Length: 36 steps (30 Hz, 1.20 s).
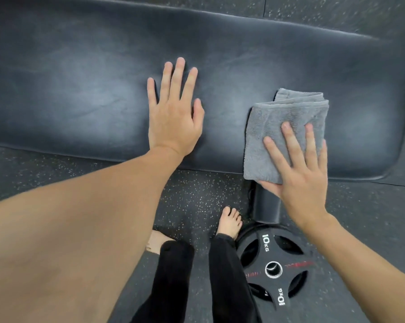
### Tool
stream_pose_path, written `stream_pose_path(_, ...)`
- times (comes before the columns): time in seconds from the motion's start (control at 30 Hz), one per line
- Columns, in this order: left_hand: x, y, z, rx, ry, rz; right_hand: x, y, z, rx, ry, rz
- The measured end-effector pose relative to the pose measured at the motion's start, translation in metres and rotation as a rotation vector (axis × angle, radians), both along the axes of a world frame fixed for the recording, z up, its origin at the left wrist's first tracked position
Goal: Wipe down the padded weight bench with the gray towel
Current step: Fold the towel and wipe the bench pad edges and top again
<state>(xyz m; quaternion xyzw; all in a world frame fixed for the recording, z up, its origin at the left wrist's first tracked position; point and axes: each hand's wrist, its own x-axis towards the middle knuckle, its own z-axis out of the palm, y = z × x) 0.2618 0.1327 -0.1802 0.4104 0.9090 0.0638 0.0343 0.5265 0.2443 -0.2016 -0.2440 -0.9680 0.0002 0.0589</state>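
Bench padding [80,89] fills the upper half of the frame from left to right, dark vinyl with a dull sheen; I judge it firm, smooth and a little slick, so cloth should glide but could skid. Gray towel [283,136] lies folded at center right, its near edge hanging off the pad's front lip; it looks light, soft and floppy, best pinned under a flat palm rather than pinched. Right hand [299,169] does so: 4 fingers spread flat on top, thumb tucked beneath the overhanging corner. Left hand [173,113], center frame, rests palm-down on bare padding, fingers splayed, holding nothing. A 10 kg plate [272,268] sits lower right.
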Motion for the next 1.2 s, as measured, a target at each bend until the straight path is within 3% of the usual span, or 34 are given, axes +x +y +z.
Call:
stream_pose_path(0.17,0.001,0.0,0.003,-0.005,-0.006,-0.004,-0.042,-0.029,0.005,0.006,-0.014,0.075)
stream_pose_path(0.3,0.015,0.013,0.008,0.104,-0.045,0.038,-0.028,-0.015,0.002,0.012,-0.003,0.113)
stream_pose_path(0.47,0.055,0.094,0.019,0.219,-0.104,-0.246,0.04,0.025,-0.001,0.078,0.004,-0.036)
stream_pose_path(0.57,0.068,0.122,0.009,0.096,-0.073,-0.33,0.082,0.052,-0.001,0.061,-0.03,-0.122)
stream_pose_path(0.7,0.07,0.122,0.0,0.059,-0.023,-0.324,0.113,0.078,0.001,-0.102,-0.031,-0.173)
stream_pose_path(0.83,0.069,0.123,0.001,0.091,-0.04,-0.318,0.126,0.085,0.018,-0.475,0.083,-0.232)
stream_pose_path(1.0,0.069,0.122,0.0,0.097,-0.032,-0.317,0.125,0.092,0.033,-0.941,0.424,-0.579)
stream_pose_path(1.2,0.069,0.125,-0.002,0.102,-0.024,-0.32,0.09,0.122,0.031,-0.864,0.417,-0.638)
